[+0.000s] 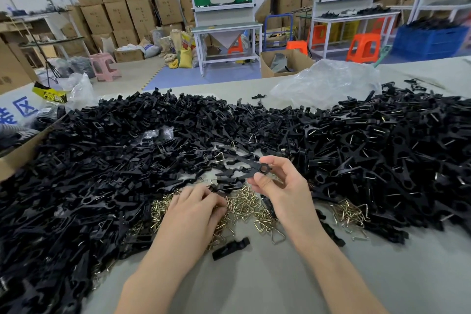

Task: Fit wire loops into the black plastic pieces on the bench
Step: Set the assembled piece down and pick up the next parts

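Bench [293, 288]: a grey surface across the near view; the heaps lie loose on it.
Black plastic pieces [114, 166]: a deep heap runs from the bench's left edge to its right, curving round a gap in front of the person. Some on the right carry a bright wire.
Blue crate [430, 41]: on the floor at far right, heaped above its rim with black parts.
Cardboard box [23, 153]: at the bench's left edge, one wall against the heap. Dark things lie in it, too blurred to name.
Open carton [288, 61]: on the floor beyond the bench, flaps up, with grey and dark material inside.
Clear plastic bag [326, 81]: crumpled at the far side of the bench, touching the heap's back edge.
Wire loops [246, 202]: a brass-coloured pile in the gap, under and between the hands.
Left hand [196, 208]: palm down on the wire loops, fingers curled into them. Whether it grips anything cannot be told.
Right hand [283, 186]: raised over the pile, apart from the left, thumb and forefinger pinching the held black piece [242, 168] at one end.
Loose piece [230, 248]: alone on bare bench, between the forearms.
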Demonstrator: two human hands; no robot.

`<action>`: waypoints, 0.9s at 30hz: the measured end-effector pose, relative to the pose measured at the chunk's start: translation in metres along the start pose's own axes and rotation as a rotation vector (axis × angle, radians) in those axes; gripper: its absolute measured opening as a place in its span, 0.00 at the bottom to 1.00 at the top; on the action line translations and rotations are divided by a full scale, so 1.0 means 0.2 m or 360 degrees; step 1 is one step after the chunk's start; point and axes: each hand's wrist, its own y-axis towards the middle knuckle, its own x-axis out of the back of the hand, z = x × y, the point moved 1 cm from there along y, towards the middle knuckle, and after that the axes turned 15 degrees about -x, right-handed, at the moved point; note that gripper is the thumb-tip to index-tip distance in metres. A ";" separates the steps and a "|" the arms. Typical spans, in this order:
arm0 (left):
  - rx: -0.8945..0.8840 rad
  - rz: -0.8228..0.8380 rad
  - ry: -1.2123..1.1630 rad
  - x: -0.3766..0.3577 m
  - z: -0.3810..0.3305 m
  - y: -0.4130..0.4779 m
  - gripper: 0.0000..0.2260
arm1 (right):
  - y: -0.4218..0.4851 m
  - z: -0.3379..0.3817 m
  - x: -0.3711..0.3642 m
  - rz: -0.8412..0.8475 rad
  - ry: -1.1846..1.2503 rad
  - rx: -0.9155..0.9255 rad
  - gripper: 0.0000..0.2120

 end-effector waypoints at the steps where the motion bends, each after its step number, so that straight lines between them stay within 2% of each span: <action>1: -0.0017 -0.0028 0.0030 0.00 -0.01 0.00 0.07 | 0.00 0.00 0.00 0.0003 -0.0012 0.0003 0.12; 4: 0.0001 -0.0147 0.0040 0.01 -0.01 0.00 0.03 | 0.00 0.00 0.00 0.0018 -0.0027 0.0012 0.12; 7: 0.0062 -0.0269 -0.0064 0.01 0.00 -0.01 0.05 | 0.01 -0.01 0.00 0.0028 -0.0047 0.0023 0.12; 11: 0.0275 -0.0549 -0.0500 0.01 0.00 0.00 0.04 | 0.01 -0.02 0.01 0.0022 -0.0080 0.0042 0.12; 21: 0.0403 -0.0734 -0.0663 0.03 0.02 0.00 0.11 | 0.02 -0.03 0.00 0.0050 -0.0120 0.0028 0.16; 25: 0.0441 -0.0698 -0.0664 0.03 0.04 -0.01 0.10 | 0.02 -0.03 0.00 0.0078 -0.0117 0.0023 0.16; 27: 0.0362 -0.0652 -0.0574 0.05 0.04 -0.01 0.10 | 0.02 -0.03 0.00 0.0087 -0.0123 0.0022 0.17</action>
